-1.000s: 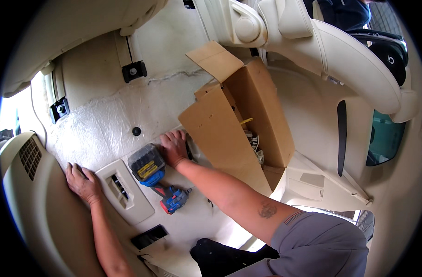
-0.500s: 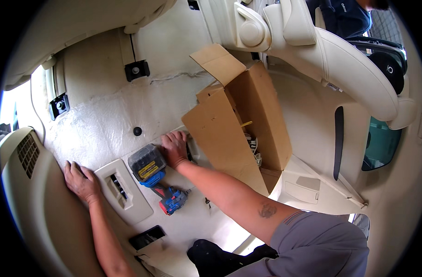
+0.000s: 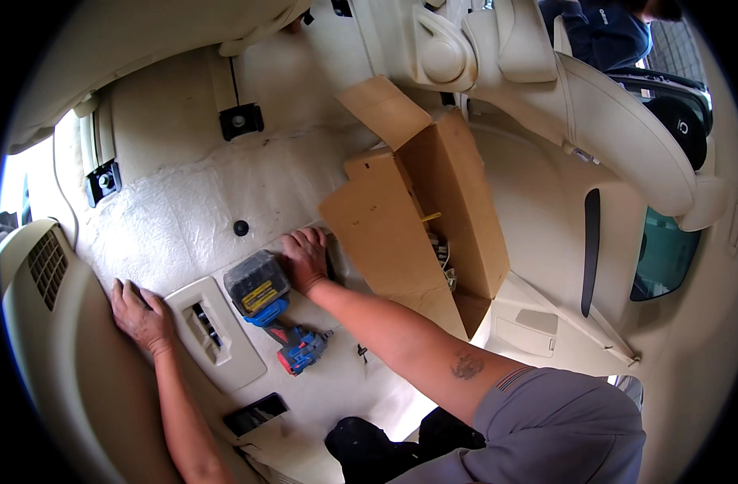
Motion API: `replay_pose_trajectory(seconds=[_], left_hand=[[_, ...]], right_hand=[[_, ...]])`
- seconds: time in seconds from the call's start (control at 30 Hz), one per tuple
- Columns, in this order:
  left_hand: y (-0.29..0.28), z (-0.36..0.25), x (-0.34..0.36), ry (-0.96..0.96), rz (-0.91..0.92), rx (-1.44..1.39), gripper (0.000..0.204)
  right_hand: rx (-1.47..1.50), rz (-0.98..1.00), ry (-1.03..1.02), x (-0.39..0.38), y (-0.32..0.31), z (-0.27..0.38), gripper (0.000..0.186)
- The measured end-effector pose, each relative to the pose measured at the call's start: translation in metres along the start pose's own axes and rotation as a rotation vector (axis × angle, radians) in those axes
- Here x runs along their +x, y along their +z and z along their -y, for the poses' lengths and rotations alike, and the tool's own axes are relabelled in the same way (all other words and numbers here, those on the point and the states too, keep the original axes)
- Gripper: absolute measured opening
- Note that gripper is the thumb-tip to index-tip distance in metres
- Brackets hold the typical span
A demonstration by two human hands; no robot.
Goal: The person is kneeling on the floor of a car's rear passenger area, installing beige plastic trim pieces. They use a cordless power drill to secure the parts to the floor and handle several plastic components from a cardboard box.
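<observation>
My left hand lies with its fingers stretched out at the left end of the floor carpet's near edge, against the beige side trim. The pale carpet has clear plastic film over it. My right hand has its fingers curled at the same edge, beside the cardboard box; its fingertips are partly hidden. Between my arms rests a blue and red cordless impact driver, its black battery close to my right hand. A beige trim panel with a slot lies next to my left hand.
An open cardboard box holds small parts on the right. Black seat brackets stick up from the floor. A phone-like dark rectangle lies near me. Beige seats bound the far right, and another person's dark sleeve shows beyond.
The crease across the far part of the carpet has flattened. A small brownish patch, too small to make out, now shows at the top. My hands have barely moved.
</observation>
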State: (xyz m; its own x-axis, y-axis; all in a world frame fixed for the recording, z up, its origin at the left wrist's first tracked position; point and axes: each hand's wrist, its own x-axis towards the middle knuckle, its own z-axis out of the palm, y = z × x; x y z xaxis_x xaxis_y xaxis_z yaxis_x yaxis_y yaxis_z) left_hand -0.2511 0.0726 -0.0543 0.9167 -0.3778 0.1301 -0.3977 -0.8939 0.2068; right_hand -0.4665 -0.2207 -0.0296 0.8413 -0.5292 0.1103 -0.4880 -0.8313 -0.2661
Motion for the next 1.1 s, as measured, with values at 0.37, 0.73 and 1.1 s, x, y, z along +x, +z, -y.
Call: replay_pose_trajectory(seconds=[0.37,0.73,1.1], left_hand=[[0.0,-0.002,0.001,0.007,-0.017,0.009,0.043],[0.0,-0.002,0.003,0.011,-0.001,0.076,0.042],[0.001,-0.002,0.002,0.011,0.0,0.04,0.042]], right_hand=[[0.009,0.029,0.017,-0.001,0.0,0.001,0.02],[0.041,0.029,0.03,-0.004,0.003,-0.001,0.02],[0.02,0.016,0.015,-0.001,0.001,-0.004,0.019]])
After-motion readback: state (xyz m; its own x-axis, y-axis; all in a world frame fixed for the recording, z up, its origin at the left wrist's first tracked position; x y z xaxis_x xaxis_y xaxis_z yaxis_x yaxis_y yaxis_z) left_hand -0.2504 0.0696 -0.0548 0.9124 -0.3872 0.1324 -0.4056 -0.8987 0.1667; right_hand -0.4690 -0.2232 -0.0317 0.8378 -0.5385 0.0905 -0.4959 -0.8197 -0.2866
